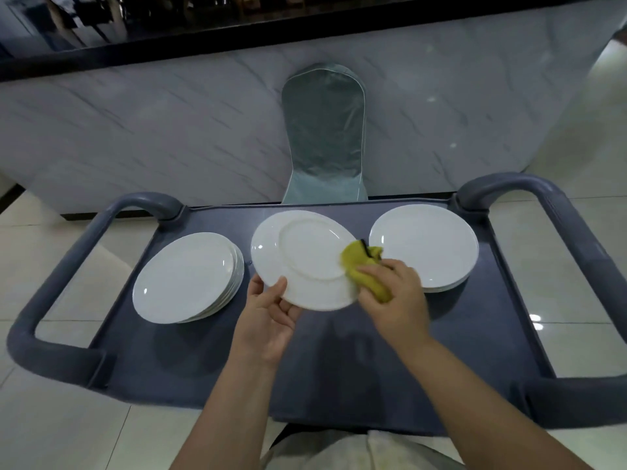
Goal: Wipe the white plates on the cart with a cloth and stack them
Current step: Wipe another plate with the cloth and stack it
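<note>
My left hand [268,313] grips the near rim of a white plate [302,256] held tilted above the middle of the grey cart [339,361], its underside ring facing me. My right hand [397,296] holds a yellow-green cloth [364,266] pressed against that plate's right edge. A stack of several white plates [186,276] sits on the cart's left side. Another, lower stack of white plates [424,245] sits on the right.
The cart has thick grey handles on the left [51,290] and right [576,252]. A chair with a pale grey cover [324,137] stands just behind it against a marble-look counter front [152,130]. Pale floor tiles surround the cart.
</note>
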A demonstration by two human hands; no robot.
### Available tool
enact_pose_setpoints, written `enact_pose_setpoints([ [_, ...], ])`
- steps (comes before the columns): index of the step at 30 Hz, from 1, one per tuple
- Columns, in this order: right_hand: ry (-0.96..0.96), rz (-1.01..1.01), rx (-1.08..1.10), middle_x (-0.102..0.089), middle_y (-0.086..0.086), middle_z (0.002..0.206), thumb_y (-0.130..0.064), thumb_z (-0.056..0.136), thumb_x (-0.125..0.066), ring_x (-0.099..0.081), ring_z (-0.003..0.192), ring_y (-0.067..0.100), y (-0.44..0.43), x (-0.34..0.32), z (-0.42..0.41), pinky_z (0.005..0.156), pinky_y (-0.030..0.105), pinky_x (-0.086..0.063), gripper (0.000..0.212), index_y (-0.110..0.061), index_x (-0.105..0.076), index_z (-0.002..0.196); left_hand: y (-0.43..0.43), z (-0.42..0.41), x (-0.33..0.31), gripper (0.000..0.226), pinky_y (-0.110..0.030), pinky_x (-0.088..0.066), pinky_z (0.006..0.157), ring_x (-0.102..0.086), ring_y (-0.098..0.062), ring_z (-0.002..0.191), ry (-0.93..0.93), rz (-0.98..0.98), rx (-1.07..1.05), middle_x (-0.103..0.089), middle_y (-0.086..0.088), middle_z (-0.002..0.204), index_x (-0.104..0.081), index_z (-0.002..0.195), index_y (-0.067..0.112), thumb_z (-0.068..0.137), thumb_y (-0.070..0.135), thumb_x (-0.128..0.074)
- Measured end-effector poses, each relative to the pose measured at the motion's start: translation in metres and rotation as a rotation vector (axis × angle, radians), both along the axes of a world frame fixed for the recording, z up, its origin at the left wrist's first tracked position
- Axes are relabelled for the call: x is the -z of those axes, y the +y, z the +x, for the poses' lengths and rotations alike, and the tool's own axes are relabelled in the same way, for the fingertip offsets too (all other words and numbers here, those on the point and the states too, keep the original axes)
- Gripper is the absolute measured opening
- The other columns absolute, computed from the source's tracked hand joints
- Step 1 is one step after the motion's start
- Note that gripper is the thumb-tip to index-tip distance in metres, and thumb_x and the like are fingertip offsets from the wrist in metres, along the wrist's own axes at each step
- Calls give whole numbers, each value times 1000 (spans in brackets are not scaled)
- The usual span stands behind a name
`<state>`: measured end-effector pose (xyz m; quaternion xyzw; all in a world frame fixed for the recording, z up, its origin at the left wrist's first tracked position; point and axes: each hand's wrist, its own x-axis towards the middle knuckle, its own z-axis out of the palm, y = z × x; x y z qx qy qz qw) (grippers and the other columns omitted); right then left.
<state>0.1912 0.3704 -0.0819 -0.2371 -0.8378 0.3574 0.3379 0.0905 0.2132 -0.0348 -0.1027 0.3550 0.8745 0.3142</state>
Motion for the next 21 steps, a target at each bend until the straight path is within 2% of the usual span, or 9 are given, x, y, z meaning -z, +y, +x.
enact_pose_setpoints([
  [2,-19,-20,38,-57,-2,107,-36,74,-56,-52,94,26,-1,-3,-2,87,35,-44,35,-27,-73,103,2,5,0,31,-31,-60,67,-72,-17,88,-5,-3,13,-74,-4,101,-58,106,19,92,-5,-45],
  [6,108,372,-270,-61,11,110,-15,73,-63,-45,88,25,-43,-8,-6,84,29,-41,39,-22,-68,112,2,2,0,27,-29,-60,65,-72,-17,84,50,-39,39,-74,-7,100,-57,108,18,89,0,-50],
  [7,114,401,-309,-62,11,110,-13,73,-64,-46,88,25,-42,-4,-4,84,29,-41,39,-22,-68,111,0,0,0,28,-30,-60,67,-72,-17,85,65,-40,42,-73,-7,101,-57,108,19,86,2,-53],
  [8,117,355,-306,-61,8,112,-15,73,-65,-48,89,25,-35,2,-2,86,28,-43,37,-23,-70,109,-3,-2,-2,30,-31,-60,69,-72,-18,86,83,-36,53,-73,-7,103,-57,108,19,83,3,-55],
  [10,105,109,-187,-57,-6,112,-24,72,-63,-53,95,23,-12,9,3,94,18,-40,34,-27,-73,104,-8,-4,-6,33,-33,-60,69,-71,-18,86,152,-72,107,-72,-5,101,-55,103,20,77,-1,-58],
  [13,40,-150,-25,-56,-18,99,-34,67,-57,-60,97,21,30,-4,-2,89,4,-34,33,-37,-69,98,-11,3,-14,39,-33,-59,62,-70,-20,79,336,-202,281,-72,-6,89,-54,96,17,70,-11,-65],
  [15,58,-137,-3,-58,-11,102,-35,69,-56,-58,100,19,32,-27,-15,90,4,-33,34,-34,-71,100,-7,9,-19,32,-35,-59,61,-69,-23,77,400,-235,358,-71,-11,86,-59,89,20,69,-6,-64],
  [18,130,20,-179,-56,2,118,-32,75,-60,-49,106,18,-5,-44,-22,100,11,-30,37,-22,-73,108,0,10,-26,36,-35,-58,58,-70,-23,72,422,-250,288,-71,-12,80,-59,87,20,68,-10,-68],
  [21,176,166,-350,-56,-1,118,-23,77,-64,-53,97,23,-23,-15,-1,93,26,-43,30,-22,-72,105,-7,-1,-33,50,-33,-58,57,-71,-21,74,414,-210,193,-73,-11,83,-54,94,15,58,-6,-82],
])
